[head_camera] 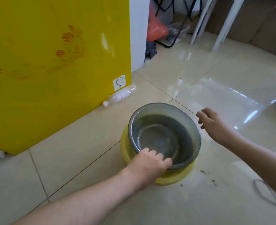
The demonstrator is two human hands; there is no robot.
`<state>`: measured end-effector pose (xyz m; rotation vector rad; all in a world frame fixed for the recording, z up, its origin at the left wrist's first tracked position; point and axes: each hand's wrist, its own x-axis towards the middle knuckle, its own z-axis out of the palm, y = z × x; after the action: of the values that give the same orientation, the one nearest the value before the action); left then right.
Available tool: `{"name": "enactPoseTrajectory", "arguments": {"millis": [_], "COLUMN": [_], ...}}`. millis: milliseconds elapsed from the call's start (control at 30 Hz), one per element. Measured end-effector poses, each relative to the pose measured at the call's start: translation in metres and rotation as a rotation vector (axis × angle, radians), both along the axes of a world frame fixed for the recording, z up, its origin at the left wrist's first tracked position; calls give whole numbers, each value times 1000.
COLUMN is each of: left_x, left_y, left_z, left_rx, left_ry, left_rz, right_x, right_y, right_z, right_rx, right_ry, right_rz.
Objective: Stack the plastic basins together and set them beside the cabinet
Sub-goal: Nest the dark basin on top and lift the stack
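- Yellow cabinet (52,70) at left, bottle (119,96) lying against its base.
- Left hand (150,163) gripping near rim of grey basin (165,137), nested crooked in yellow basin (171,177) on floor.
- Right hand (213,122) open, empty, just beside far rim.
- Best to press level, then slide toward cabinet.

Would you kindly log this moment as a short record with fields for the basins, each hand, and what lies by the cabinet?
basins: grey basin nested in yellow basin, tilted, on the floor
left hand: gripping the grey basin's near rim
right hand: open, off the basins, by the far-right rim
cabinet: yellow, left of the basins, with a gap between
by cabinet: clear bottle lying at its base
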<state>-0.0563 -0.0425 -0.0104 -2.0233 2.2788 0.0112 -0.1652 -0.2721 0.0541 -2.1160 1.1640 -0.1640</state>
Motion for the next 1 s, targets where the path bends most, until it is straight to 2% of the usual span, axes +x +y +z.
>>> {"name": "enactPoseTrajectory", "arguments": {"millis": [333,433,600,667,767,867,933,1000], "left_x": [7,10,25,29,34,32,29,33], "left_y": [-15,-9,4,6,7,10,15,21], "left_z": [-19,-8,3,-1,-12,-23,-25,-27], "left_rx": [253,402,473,466,440,422,351,178], "left_ry": [25,160,464,471,290,259,284,412], "left_rz": [98,162,357,359,234,167,145,272], "right_x": [-5,-2,-2,-3,-4,-3,-1,-1], "right_y": [15,16,17,18,20,22,24,25], "right_z": [-41,-48,-56,-60,-67,-72,-76,-81], "right_rx": [-205,-298,-217,-130,5,100,141,183], "right_ry": [274,316,376,397,439,414,394,373], "right_rz": [209,275,187,123,60,23,-18,-70]}}
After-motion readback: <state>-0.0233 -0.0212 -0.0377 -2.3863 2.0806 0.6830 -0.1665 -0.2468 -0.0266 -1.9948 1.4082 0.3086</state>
